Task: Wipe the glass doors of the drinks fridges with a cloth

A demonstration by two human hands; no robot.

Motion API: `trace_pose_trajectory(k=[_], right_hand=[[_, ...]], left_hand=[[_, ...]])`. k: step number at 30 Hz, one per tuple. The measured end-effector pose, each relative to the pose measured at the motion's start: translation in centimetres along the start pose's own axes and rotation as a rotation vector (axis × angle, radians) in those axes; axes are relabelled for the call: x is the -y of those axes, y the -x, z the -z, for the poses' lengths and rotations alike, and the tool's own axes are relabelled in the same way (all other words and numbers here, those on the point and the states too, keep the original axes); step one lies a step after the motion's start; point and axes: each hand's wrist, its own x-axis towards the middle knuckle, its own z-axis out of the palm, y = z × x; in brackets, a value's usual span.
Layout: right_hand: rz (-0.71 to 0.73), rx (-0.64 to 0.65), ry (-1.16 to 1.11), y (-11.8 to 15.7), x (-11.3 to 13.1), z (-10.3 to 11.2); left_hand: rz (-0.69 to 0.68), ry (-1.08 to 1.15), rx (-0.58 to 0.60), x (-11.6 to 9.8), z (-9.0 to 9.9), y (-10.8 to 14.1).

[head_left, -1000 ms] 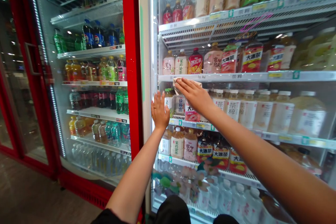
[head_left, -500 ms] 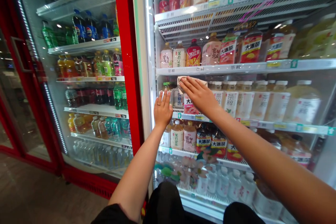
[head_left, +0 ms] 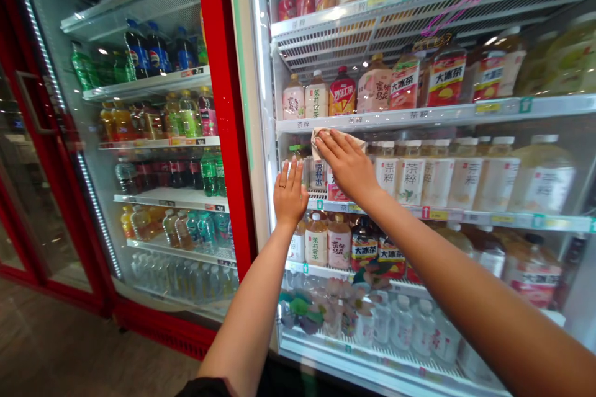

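My left hand [head_left: 291, 193] rests flat with fingers spread on the glass door [head_left: 298, 322] of a drinks refrigerator, a ring on one finger. My right hand [head_left: 347, 164] presses a pale cloth [head_left: 331, 138] against the same glass, a little higher and to the right. The cloth is bunched under the fingers and partly hidden by them. Behind the glass, rows of bottled teas [head_left: 410, 181] stand on white wire shelves [head_left: 419, 115], their labels close to both hands.
A red door frame [head_left: 223, 93] divides this door from a neighbouring glass door, which shows shelves of cola, juice and water bottles [head_left: 158, 56]. A brown floor [head_left: 93, 347] lies at the lower left.
The view has tilted slightly, and the dark shapes at the bottom edge are gone. Both hands remain on the glass, with the cloth still under my right hand.
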Motion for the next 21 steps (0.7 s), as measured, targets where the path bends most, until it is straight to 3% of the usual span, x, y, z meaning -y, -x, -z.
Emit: trace_pose_trajectory(k=[7, 16, 21], right_hand=[[0.082, 0.075, -0.022, 0.8, -0.4, 0.8], [0.044, 0.073, -0.015, 0.4, -0.3, 0.3], [0.08, 0.111, 0.005, 1.5, -1.5, 1.5]], left_hand=[[0.0, 0.012, 0.017, 0.0, 0.0, 0.1], [-0.058, -0.067, -0.028, 0.0, 0.1, 0.1], [-0.053, -0.13, 0.001, 0.0, 0.1, 0.1]])
